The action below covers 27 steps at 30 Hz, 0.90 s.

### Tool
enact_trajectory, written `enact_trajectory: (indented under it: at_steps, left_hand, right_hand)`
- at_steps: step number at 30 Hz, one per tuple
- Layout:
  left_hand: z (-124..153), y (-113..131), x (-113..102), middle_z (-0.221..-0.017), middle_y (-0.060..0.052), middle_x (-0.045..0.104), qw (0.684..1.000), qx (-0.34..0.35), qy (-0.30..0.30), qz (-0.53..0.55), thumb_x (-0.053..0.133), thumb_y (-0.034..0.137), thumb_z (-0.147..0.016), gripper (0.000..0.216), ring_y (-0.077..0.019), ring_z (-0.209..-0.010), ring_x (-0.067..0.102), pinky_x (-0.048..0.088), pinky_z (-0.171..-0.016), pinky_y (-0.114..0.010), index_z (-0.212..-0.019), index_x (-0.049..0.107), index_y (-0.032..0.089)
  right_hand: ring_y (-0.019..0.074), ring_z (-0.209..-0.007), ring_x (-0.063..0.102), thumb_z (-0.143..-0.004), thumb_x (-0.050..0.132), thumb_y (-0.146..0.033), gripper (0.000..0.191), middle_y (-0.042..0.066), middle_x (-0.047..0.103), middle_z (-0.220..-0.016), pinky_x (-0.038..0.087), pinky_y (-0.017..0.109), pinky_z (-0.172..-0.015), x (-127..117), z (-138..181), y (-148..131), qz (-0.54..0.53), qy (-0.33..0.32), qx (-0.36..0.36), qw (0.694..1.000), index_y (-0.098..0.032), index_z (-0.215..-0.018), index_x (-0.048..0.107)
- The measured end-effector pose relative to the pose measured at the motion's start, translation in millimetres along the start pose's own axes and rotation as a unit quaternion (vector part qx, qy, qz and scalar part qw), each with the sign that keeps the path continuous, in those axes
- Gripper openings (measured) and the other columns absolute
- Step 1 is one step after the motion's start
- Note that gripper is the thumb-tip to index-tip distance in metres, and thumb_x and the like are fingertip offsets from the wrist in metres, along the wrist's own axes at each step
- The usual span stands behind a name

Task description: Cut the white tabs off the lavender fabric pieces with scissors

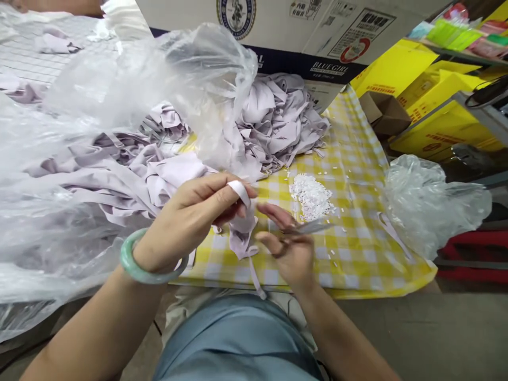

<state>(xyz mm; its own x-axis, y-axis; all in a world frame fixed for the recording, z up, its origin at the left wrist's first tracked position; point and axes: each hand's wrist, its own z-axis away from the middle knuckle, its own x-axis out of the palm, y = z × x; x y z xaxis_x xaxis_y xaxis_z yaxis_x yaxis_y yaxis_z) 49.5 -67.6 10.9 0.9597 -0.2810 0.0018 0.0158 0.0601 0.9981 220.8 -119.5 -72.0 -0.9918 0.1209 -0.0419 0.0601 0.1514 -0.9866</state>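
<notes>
Lilac cloth (241, 237), white carton (278, 34) (“BLUEGIRL”)

On the large carton (278, 37) we read "BLUE GIRL" in pale capitals on its dark band (293, 66); the line beneath is too small for us. Farther left we make out an "L", its word partly behind clear plastic (214, 63). We cannot read the round emblem's (237, 16) ring or the yellow boxes' (381, 66) red lettering.
</notes>
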Motion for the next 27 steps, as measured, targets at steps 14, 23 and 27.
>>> enact_trajectory:
  at_steps: [14, 23, 27]
  left_hand:
    - [29.0, -65.1, -13.0, -0.104, -0.013, 0.067, 0.929, -0.206, -0.199, 0.234, 0.072, 0.037, -0.080, 0.036, -0.0226, -0.095, 0.065, 0.054, -0.083, -0.034, -0.109, 0.066, 0.017]
    - [25.5, -67.0, 15.9, -0.089, -0.005, 0.063, 0.959, -0.175, -0.134, 0.180, 0.071, 0.031, -0.084, 0.015, -0.0159, -0.083, 0.058, 0.047, -0.076, -0.026, -0.087, 0.070, 0.016]
    - [32.6, -80.4, 29.2, -0.092, -0.007, 0.068, 0.888, -0.268, -0.148, 0.343, 0.065, 0.029, -0.084, 0.018, -0.0176, -0.086, 0.065, 0.049, -0.082, -0.027, -0.096, 0.070, 0.016]
  right_hand:
    - [0.0202, -0.091, 0.071, -0.082, 0.067, -0.031, 0.018, 0.004, 0.076, -0.098, 0.056, 0.033, -0.084, 4.9, -25.5, 11.5, 0.026, 0.009, 0.002, 1.000, -0.023, -0.097, 0.073]
    - [0.0193, -0.083, 0.072, -0.072, 0.064, -0.018, 0.027, 0.002, 0.078, -0.092, 0.056, 0.030, -0.079, -1.2, -24.4, 13.6, 0.105, 0.004, 0.054, 0.993, -0.022, -0.097, 0.074]
    - [0.0167, -0.073, 0.070, -0.072, 0.064, -0.017, 0.029, 0.001, 0.077, -0.086, 0.056, 0.027, -0.069, 0.0, -23.7, 15.9, 0.088, 0.021, 0.082, 0.992, -0.022, -0.099, 0.073]
